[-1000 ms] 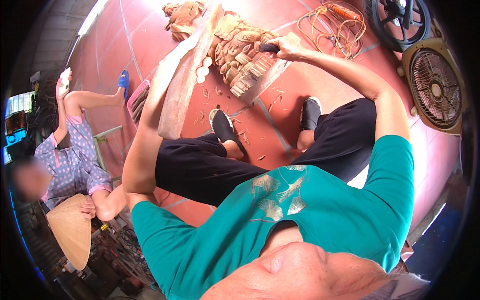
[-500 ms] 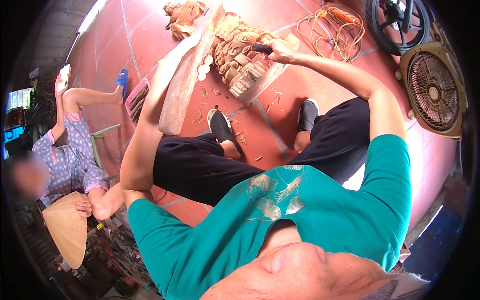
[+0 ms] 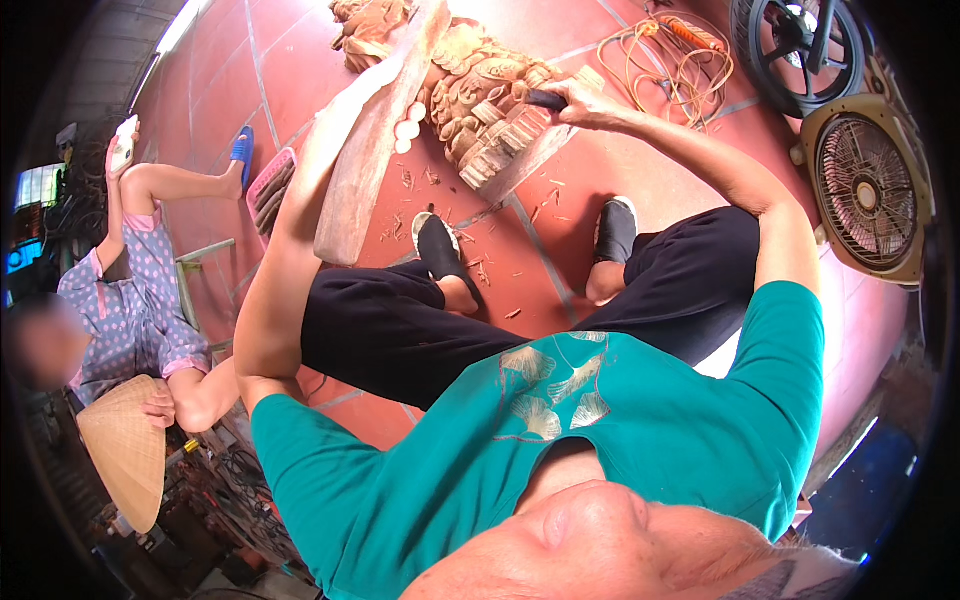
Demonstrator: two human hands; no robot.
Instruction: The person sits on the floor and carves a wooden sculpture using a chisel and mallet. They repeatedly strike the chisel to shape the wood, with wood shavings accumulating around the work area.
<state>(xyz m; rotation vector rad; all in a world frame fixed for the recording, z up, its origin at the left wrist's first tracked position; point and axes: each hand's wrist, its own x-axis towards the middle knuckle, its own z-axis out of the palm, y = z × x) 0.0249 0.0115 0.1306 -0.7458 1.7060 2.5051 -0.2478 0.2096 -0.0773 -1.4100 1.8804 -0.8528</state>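
Observation:
My left hand (image 3: pixel 408 130) is wrapped round a long, flat wooden bat (image 3: pixel 362 185), its fingertips curling over the right edge. The bat slants up in front of the carving, and glare washes out much of the hand. In my right hand (image 3: pixel 585 106) is a tool with a short dark handle (image 3: pixel 546 99), held at the right side of the carving; its working end cannot be made out. Between and beyond the hands lies an ornate brown wood carving (image 3: pixel 490 105), with deep scrolls and ridges. The bat hides part of it.
Wood chips (image 3: pixel 483 270) lie on the red tiles around my shoes (image 3: pixel 440 248). A coiled orange cord (image 3: pixel 690 75), a wheel (image 3: pixel 800 50) and a fan (image 3: pixel 868 188) stand at the right. Left, a seated person (image 3: pixel 135 310) holds a phone and conical hat (image 3: pixel 125 450), near a pink basket (image 3: pixel 272 195).
My right hand and the dark handle have shifted slightly right. The bat's lower end has moved a little left and up. The carving stays nearly in place.

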